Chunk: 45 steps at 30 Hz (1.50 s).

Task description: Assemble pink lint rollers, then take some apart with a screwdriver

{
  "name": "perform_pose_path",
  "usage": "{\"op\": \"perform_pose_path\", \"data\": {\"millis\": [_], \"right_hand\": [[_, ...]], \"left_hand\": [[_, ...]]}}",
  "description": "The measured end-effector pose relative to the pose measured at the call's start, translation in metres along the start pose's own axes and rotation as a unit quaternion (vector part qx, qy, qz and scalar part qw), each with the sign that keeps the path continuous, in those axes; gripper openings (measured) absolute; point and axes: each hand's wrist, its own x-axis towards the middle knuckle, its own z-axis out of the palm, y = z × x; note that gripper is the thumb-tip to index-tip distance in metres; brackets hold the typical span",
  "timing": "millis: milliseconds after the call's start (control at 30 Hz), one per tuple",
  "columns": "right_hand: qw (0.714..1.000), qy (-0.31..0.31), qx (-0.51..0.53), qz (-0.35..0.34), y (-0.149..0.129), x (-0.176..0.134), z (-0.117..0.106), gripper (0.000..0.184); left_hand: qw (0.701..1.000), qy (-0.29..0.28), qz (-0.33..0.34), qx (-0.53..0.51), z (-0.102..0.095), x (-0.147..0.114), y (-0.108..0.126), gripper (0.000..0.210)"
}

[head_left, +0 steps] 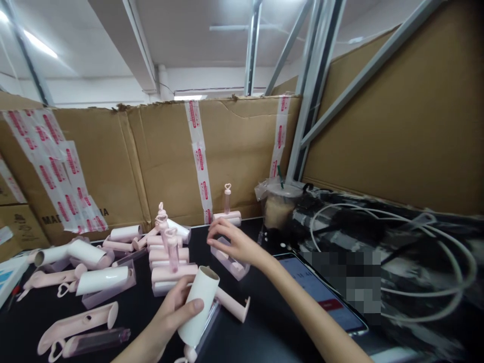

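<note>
My left hand [176,307] is wrapped round a white cardboard tube [199,307], held tilted above the black table. Under and beside this tube are a clear plastic piece and a pale pink plastic part with a flat end [233,305]. My right hand [232,242] hovers over a clear pinkish tray [230,264] with a pink piece inside, its fingers curved and apart with nothing visible between them; whether it touches the tray I cannot tell. Left of it stand stacked pink assemblies [174,274], some topped by clear tubes with heart-shaped rings [172,249].
White tubes [104,280], pink holders [81,322] and a clear heart-ringed tube [96,343] lie at left. Another pink assembly [227,217] stands by the cardboard wall [162,151]. To the right are a drink cup [280,209], a phone [321,292] and a white cable [469,267].
</note>
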Motion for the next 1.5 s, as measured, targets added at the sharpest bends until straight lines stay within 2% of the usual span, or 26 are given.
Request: {"op": "perform_pose_path", "data": {"millis": [67,133,267,333,467,533,633,700,800,933,1033,1133,1200,1233,1300,1367,1400,1433,1467,1500], "right_hand": [[0.997,-0.028,-0.059,0.044,0.027,0.001,0.002,0.004],[0.994,-0.053,-0.072,0.062,0.047,0.001,0.009,0.006],[0.996,-0.053,-0.048,0.060,0.058,0.002,0.014,0.006],[0.998,-0.023,-0.017,0.059,0.051,0.002,0.004,0.005],[0.994,0.029,0.084,0.058,0.021,0.000,-0.014,0.030],[0.989,0.031,0.138,0.050,0.002,0.000,-0.007,0.038],[0.978,0.029,0.201,0.038,-0.020,0.002,0.017,0.043],[0.957,0.024,0.284,0.048,-0.029,0.003,0.032,0.042],[0.903,-0.009,0.418,0.097,-0.034,0.002,0.037,0.036],[0.857,-0.050,0.494,0.140,-0.035,-0.002,0.025,0.033],[0.811,-0.105,0.551,0.166,-0.037,-0.005,0.020,0.032],[0.784,-0.112,0.589,0.161,-0.042,-0.005,0.026,0.044],[0.796,-0.074,0.583,0.145,-0.044,-0.004,0.028,0.053],[0.814,-0.047,0.562,0.136,-0.043,-0.004,0.026,0.050],[0.879,0.008,0.464,0.115,-0.036,-0.003,0.015,0.042],[0.955,0.027,0.281,0.094,-0.022,-0.005,-0.002,0.044],[0.983,-0.001,0.162,0.089,-0.014,-0.007,-0.009,0.036],[0.994,-0.037,0.043,0.092,-0.004,-0.009,-0.015,0.027],[0.990,-0.082,-0.050,0.106,0.005,-0.012,-0.018,0.018],[0.983,-0.106,-0.092,0.123,0.013,-0.014,-0.018,0.011]], "left_hand": [[1.000,0.011,0.015,0.007,0.000,0.000,0.000,0.050],[0.999,0.017,0.024,0.024,0.000,-0.001,0.001,0.049],[0.997,0.016,0.048,0.060,0.001,-0.001,0.003,0.043],[0.996,0.018,0.055,0.064,0.001,-0.001,0.003,0.042],[0.994,0.030,0.083,0.070,-0.001,0.002,0.002,0.043],[0.992,0.035,0.095,0.071,-0.002,0.004,0.001,0.044],[0.990,0.037,0.116,0.073,-0.003,0.006,-0.001,0.045],[0.988,0.037,0.125,0.077,-0.004,0.007,-0.002,0.045],[0.987,0.036,0.129,0.085,-0.005,0.007,-0.002,0.041],[0.981,0.045,0.147,0.117,-0.003,0.002,0.003,0.035],[0.971,0.047,0.166,0.167,-0.003,-0.003,0.006,0.035],[0.964,0.057,0.169,0.195,-0.002,-0.006,0.007,0.039],[0.966,0.079,0.164,0.183,-0.001,-0.006,0.007,0.040],[0.967,0.091,0.164,0.171,0.000,-0.007,0.007,0.040],[0.971,0.108,0.167,0.131,0.002,-0.007,0.008,0.043],[0.975,0.117,0.166,0.086,0.004,-0.008,0.007,0.051],[0.977,0.119,0.166,0.067,0.004,-0.008,0.005,0.057],[0.977,0.121,0.166,0.052,0.005,-0.008,0.004,0.064],[0.977,0.124,0.166,0.042,0.005,-0.008,0.002,0.071],[0.977,0.127,0.167,0.035,0.005,-0.007,0.000,0.077]]}}
